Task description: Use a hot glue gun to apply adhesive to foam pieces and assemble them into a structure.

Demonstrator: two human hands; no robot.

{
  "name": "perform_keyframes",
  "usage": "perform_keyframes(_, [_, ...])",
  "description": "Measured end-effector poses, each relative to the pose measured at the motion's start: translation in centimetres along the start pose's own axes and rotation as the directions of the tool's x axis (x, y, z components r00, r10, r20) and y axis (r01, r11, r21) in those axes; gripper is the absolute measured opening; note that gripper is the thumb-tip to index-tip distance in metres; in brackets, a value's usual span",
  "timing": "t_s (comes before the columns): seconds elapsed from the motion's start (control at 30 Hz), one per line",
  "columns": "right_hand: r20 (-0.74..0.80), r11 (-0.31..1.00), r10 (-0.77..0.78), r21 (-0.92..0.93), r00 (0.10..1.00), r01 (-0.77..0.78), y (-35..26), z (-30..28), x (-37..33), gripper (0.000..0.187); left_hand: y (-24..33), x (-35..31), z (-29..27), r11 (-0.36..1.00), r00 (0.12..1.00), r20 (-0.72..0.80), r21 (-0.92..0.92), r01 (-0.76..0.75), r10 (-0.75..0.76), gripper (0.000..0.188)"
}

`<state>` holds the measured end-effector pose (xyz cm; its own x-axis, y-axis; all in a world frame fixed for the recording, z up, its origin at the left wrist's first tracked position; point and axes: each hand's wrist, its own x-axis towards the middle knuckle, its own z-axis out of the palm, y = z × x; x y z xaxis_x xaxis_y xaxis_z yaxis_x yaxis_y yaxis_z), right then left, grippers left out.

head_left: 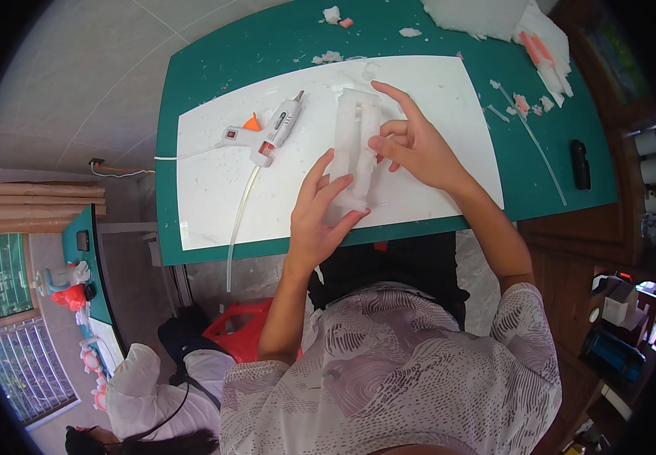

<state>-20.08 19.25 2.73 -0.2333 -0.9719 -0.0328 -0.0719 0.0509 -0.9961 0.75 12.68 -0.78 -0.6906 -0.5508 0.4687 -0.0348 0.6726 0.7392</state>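
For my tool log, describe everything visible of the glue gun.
The glue gun has a white, plastic-looking body, a grey nozzle, an orange trigger-like part and a red switch on its handle. It lies on its side on the white sheet, nozzle pointing away and to the right. A translucent glue stick runs from its rear past the near edge of the green table; a white cord leaves the handle leftward. Neither the left hand nor the right hand touches it.
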Motion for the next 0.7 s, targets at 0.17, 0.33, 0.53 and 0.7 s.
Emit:
perform_keyframes(0.17, [0.039, 1.000, -0.003, 0.009, 0.999, 0.003, -0.3, 0.1, 0.0, 0.077, -0.9, -0.8, 0.2, 0.948, 0.993, -0.038, -0.305, 0.094, -0.111, 0.069])
perform_keyframes(0.33, [0.078, 0.993, -0.101, -0.045, 0.992, 0.104, -0.2, -0.3, -0.4, 0.082, -1.2, -0.4, -1.0, 0.849, 0.990, 0.026, -0.512, 0.130, -0.136, 0.070])
perform_keyframes(0.53, [0.077, 0.995, -0.079, -0.055, 0.994, 0.083, -0.3, 0.5, -0.3, 0.090, -1.4, 0.1, -1.8, 0.763, 0.979, 0.064, -0.617, 0.191, -0.194, 0.073])
perform_keyframes(0.7, [0.067, 0.987, -0.019, 0.162, 0.998, 0.008, -0.5, 1.2, -0.4, 0.098, -1.6, 0.4, -1.1, 0.771, 0.983, 0.041, -0.615, 0.164, -0.177, 0.073])
